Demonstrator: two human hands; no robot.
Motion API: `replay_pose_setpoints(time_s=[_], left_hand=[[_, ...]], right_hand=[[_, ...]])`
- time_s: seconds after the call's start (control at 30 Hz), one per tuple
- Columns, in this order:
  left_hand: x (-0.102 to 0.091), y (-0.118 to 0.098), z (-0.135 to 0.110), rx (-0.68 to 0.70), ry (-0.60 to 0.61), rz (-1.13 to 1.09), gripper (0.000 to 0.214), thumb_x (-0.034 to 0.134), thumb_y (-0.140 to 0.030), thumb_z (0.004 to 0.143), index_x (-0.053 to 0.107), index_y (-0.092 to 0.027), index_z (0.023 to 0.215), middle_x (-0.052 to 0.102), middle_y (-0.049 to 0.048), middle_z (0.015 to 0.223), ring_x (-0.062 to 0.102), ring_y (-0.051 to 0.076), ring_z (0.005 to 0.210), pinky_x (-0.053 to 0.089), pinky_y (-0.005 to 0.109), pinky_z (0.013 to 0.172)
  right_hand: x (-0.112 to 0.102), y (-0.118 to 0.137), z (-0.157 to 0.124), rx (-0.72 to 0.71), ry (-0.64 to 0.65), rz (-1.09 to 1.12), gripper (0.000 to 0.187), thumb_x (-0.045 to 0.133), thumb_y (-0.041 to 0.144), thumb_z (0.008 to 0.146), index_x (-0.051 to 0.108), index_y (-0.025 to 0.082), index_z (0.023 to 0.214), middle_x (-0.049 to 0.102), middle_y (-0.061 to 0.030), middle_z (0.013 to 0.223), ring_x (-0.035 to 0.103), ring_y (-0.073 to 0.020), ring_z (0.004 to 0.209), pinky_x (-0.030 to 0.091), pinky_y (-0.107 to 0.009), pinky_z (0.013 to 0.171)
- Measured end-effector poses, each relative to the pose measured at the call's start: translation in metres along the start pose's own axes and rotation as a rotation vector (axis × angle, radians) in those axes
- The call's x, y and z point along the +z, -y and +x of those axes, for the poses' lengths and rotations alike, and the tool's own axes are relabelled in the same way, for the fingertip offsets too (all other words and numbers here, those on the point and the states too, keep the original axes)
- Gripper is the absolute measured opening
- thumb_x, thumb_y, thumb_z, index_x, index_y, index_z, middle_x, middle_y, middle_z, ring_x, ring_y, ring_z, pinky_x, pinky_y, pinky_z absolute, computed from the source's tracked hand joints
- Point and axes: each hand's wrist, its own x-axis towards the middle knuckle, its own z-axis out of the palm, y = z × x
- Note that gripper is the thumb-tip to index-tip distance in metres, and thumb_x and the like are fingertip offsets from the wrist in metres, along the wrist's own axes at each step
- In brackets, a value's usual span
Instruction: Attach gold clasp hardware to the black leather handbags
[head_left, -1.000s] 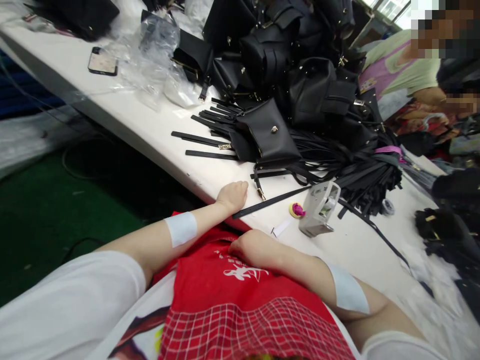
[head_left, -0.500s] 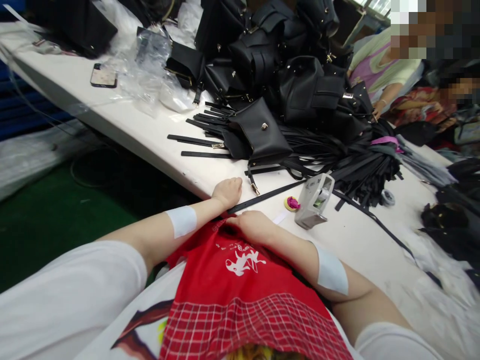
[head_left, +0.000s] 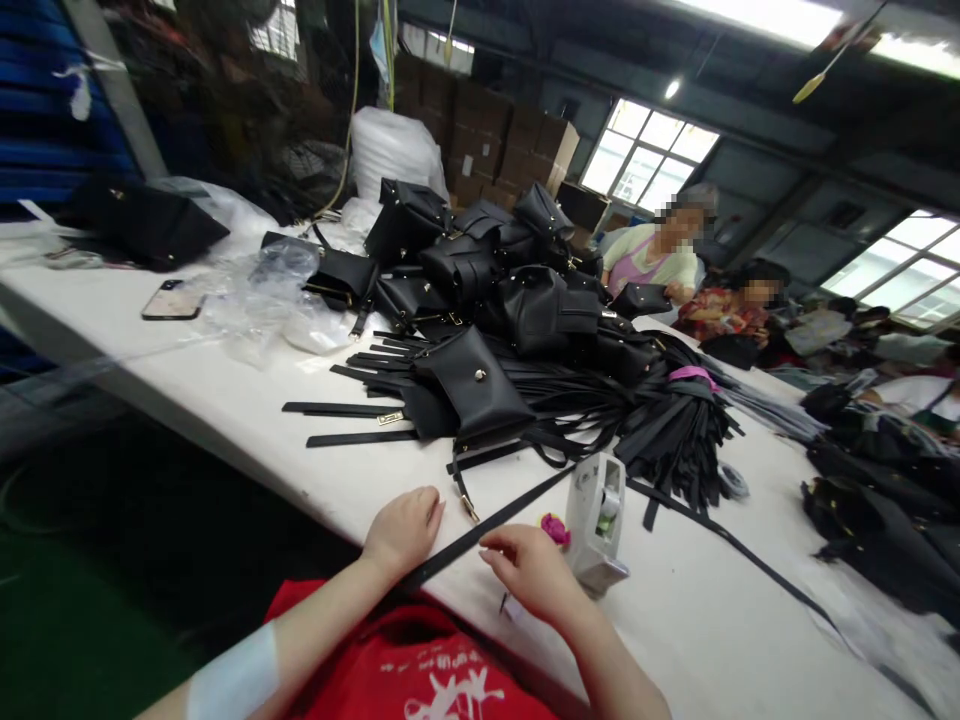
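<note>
My left hand (head_left: 405, 530) rests on the near edge of the white table (head_left: 225, 400), fingers curled into a loose fist with nothing showing in it. A long black strap (head_left: 495, 520) runs slantwise just beside and below it. My right hand (head_left: 529, 580) lies to the right of that strap with its fingers bent, fingertips at the strap. A white paper slip (head_left: 508, 606) peeks out from under the palm; whether the hand grips it is hidden. A white tape dispenser (head_left: 596, 520) and a small pink item (head_left: 555, 528) stand just beyond my right hand.
A small black pouch (head_left: 476, 385), loose short straps (head_left: 352, 410), a heap of black bags (head_left: 525, 290) and a tied strap bundle (head_left: 675, 420) fill the table's middle. A phone (head_left: 172, 300) and clear plastic bags (head_left: 277, 290) lie far left. Two people (head_left: 660, 265) sit behind the heap.
The view has tilted up toward the room. My right hand rose from my lap onto the table beside the strap. My left hand stayed at the table edge.
</note>
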Motion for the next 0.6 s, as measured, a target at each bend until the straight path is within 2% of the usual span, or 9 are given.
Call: replay_pose_setpoints(time_s=[0.1, 0.17, 0.3, 0.33, 0.4, 0.47, 0.53, 0.6], left_hand=[[-0.007, 0.005, 0.011, -0.050, -0.013, -0.102, 0.027, 0.038, -0.031, 0.095, 0.060, -0.019, 0.085, 0.067, 0.0046, 0.078, 0.064, 0.020, 0.075, 0.041, 0.029, 0.067], [-0.017, 0.006, 0.024, -0.085, -0.039, -0.166, 0.031, 0.035, -0.036, 0.096, 0.061, -0.020, 0.091, 0.065, 0.0035, 0.074, 0.063, 0.019, 0.072, 0.040, 0.028, 0.065], [-0.036, -0.002, 0.066, -0.106, -0.115, -0.269, 0.041, 0.051, -0.050, 0.085, 0.060, -0.018, 0.109, 0.063, 0.0044, 0.079, 0.060, 0.021, 0.077, 0.038, 0.028, 0.067], [-0.038, -0.007, 0.078, -0.105, -0.120, -0.301, 0.040, 0.054, -0.050, 0.083, 0.062, -0.017, 0.106, 0.062, 0.0040, 0.078, 0.059, 0.021, 0.075, 0.037, 0.028, 0.065], [-0.038, -0.017, 0.099, -0.093, -0.101, -0.383, 0.032, 0.052, -0.047, 0.083, 0.063, -0.016, 0.084, 0.056, 0.0011, 0.065, 0.054, 0.018, 0.064, 0.034, 0.027, 0.059], [-0.037, -0.026, 0.111, -0.064, -0.066, -0.473, 0.036, 0.046, -0.045, 0.084, 0.054, -0.017, 0.062, 0.045, -0.0024, 0.051, 0.046, 0.015, 0.053, 0.030, 0.026, 0.053], [-0.039, -0.032, 0.108, -0.019, -0.042, -0.550, 0.041, 0.042, -0.045, 0.085, 0.044, -0.019, 0.054, 0.037, -0.0039, 0.049, 0.041, 0.013, 0.051, 0.029, 0.025, 0.052], [-0.049, -0.031, 0.090, 0.038, -0.017, -0.603, 0.041, 0.043, -0.047, 0.085, 0.041, -0.019, 0.055, 0.036, -0.0040, 0.052, 0.040, 0.013, 0.054, 0.029, 0.024, 0.054]], right_hand=[[-0.001, -0.011, 0.010, 0.079, -0.105, 0.159, 0.019, 0.057, 0.025, 0.085, 0.074, 0.021, 0.093, 0.074, -0.0031, 0.091, 0.067, -0.0178, 0.083, 0.049, -0.026, 0.076], [0.000, -0.009, 0.018, 0.090, -0.137, 0.204, 0.019, 0.057, 0.025, 0.085, 0.074, 0.021, 0.094, 0.074, -0.0033, 0.091, 0.067, -0.0179, 0.083, 0.050, -0.026, 0.077], [0.011, 0.003, 0.029, 0.056, -0.086, 0.207, 0.018, 0.058, 0.023, 0.083, 0.074, 0.021, 0.090, 0.074, -0.0024, 0.085, 0.067, -0.0175, 0.078, 0.049, -0.026, 0.073], [0.015, 0.006, 0.030, 0.052, -0.069, 0.212, 0.018, 0.059, 0.023, 0.082, 0.074, 0.021, 0.090, 0.074, -0.0023, 0.084, 0.067, -0.0174, 0.076, 0.049, -0.026, 0.072], [0.022, 0.012, 0.029, 0.057, -0.032, 0.244, 0.018, 0.060, 0.022, 0.080, 0.075, 0.021, 0.091, 0.074, -0.0023, 0.084, 0.067, -0.0173, 0.075, 0.048, -0.025, 0.069], [0.023, 0.016, 0.025, 0.063, -0.003, 0.289, 0.017, 0.062, 0.021, 0.079, 0.075, 0.020, 0.090, 0.074, -0.0023, 0.084, 0.067, -0.0171, 0.075, 0.048, -0.025, 0.068], [0.016, 0.021, 0.017, 0.049, -0.028, 0.294, 0.016, 0.062, 0.021, 0.080, 0.075, 0.021, 0.089, 0.074, -0.0024, 0.084, 0.067, -0.0175, 0.076, 0.049, -0.025, 0.069], [0.002, 0.028, 0.005, -0.002, -0.127, 0.237, 0.015, 0.060, 0.021, 0.083, 0.074, 0.022, 0.088, 0.073, -0.0026, 0.082, 0.066, -0.0177, 0.075, 0.048, -0.027, 0.069]])
